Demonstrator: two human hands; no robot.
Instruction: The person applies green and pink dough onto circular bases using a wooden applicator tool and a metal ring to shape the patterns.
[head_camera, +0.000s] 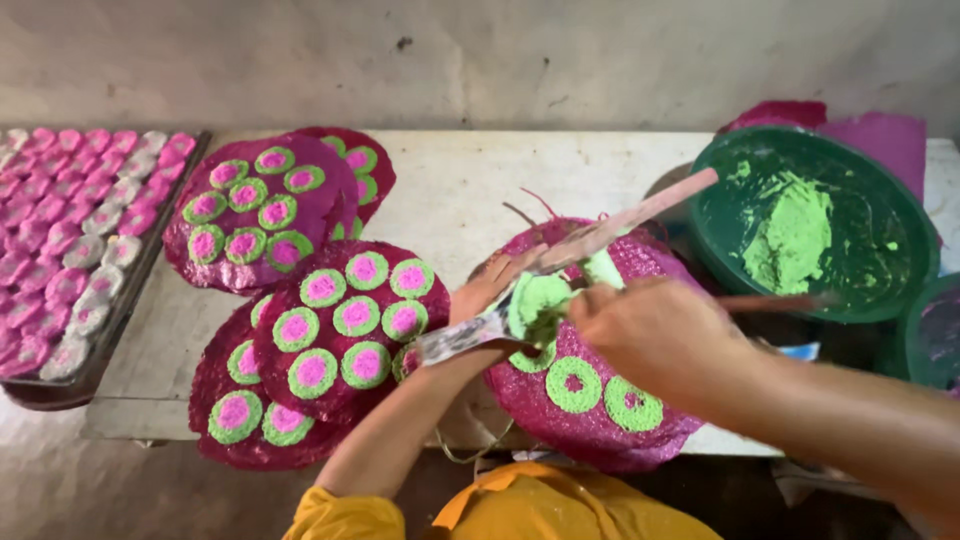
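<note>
My left hand (492, 287) grips a long flat wooden paddle (640, 212) that slants from lower left to upper right. A lump of green paste (540, 303) sits on the paddle. My right hand (655, 335) is closed around a thin reddish stick (775, 300), and its fingertips touch the green paste. Under both hands lies a round magenta mat (590, 435) bearing green paste rings with pink centres (574, 384). The part of the mat beneath my hands is hidden.
A green bowl (900, 215) with green paste stands at the right, with the rim of another bowl (915, 345) beside it. Overlapping magenta mats (300, 222) with green-and-pink discs lie left of centre. A dark tray (120, 320) of pink and white discs is at far left.
</note>
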